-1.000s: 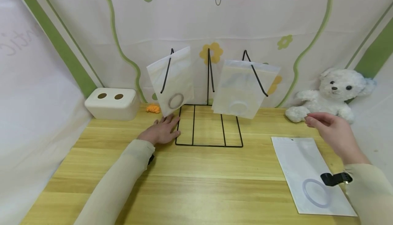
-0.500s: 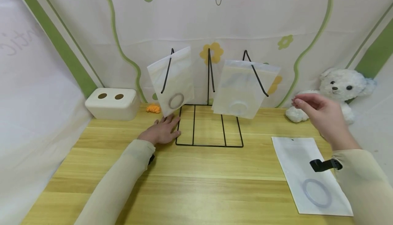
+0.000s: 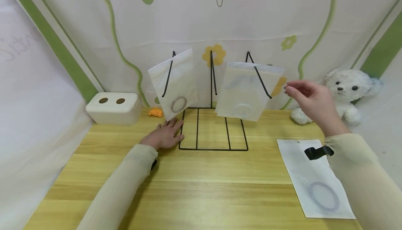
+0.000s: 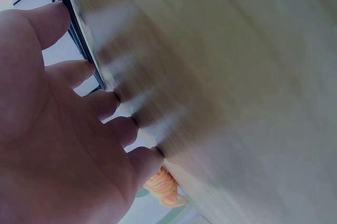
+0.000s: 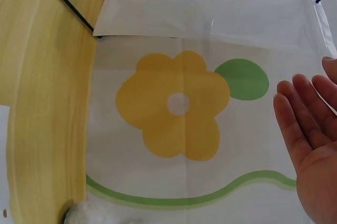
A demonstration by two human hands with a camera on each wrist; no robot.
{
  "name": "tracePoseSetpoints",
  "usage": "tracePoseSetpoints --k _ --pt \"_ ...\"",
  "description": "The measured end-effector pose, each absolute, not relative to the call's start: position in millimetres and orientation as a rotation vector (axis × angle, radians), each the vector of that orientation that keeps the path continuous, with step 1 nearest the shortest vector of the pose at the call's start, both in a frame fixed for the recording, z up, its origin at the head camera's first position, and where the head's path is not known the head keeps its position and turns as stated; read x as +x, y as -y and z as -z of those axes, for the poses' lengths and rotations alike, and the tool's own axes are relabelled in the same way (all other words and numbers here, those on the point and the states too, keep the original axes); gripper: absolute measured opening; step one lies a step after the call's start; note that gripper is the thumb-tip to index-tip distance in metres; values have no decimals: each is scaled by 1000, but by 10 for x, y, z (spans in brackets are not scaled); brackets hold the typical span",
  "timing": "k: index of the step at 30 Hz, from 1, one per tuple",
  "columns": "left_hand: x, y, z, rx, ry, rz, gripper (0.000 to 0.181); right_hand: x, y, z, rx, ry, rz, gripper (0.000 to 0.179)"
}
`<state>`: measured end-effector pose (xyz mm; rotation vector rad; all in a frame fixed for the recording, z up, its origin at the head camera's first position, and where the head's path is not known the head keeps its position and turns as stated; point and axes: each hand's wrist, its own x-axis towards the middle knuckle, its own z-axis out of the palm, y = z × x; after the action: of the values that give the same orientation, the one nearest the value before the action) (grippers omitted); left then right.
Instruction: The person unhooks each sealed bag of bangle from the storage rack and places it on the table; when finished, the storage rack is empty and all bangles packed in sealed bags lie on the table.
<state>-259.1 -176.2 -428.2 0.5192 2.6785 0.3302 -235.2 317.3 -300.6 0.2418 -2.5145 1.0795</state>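
A black wire rack (image 3: 213,149) with three upright hooks stands on the wooden table. White zip bags (image 3: 177,80) hang on its left hook, a ring showing through the front. More white bags (image 3: 238,88) hang on the right hook, and the middle hook is bare. My left hand (image 3: 164,135) rests on the table with fingers spread, thumb and fingertips at the rack's left base bar. Raised right of the right-hand bags, my right hand (image 3: 312,101) has loosely bent fingers and holds nothing; its fingers (image 5: 292,129) show in the right wrist view.
On the table at right lies a white bag (image 3: 295,163) with a pale ring in it, partly beneath my right forearm. A white teddy bear (image 3: 348,87) sits behind. At back left are a cream box (image 3: 114,113) with two holes and an orange bundle (image 3: 155,112).
My right hand has moved left and up, from in front of the teddy bear towards the right-hand bags. The left hand and the rack stay in place.
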Motion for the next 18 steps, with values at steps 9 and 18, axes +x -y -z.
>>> tracePoseSetpoints --k 9,18 --pt "-2741 1843 4544 518 -2683 -330 82 -2465 -3078 2940 199 2465 -1139 39" --pt "-2602 1761 4317 516 -2680 -332 75 -2578 -2971 2896 199 2377 -1269 32"
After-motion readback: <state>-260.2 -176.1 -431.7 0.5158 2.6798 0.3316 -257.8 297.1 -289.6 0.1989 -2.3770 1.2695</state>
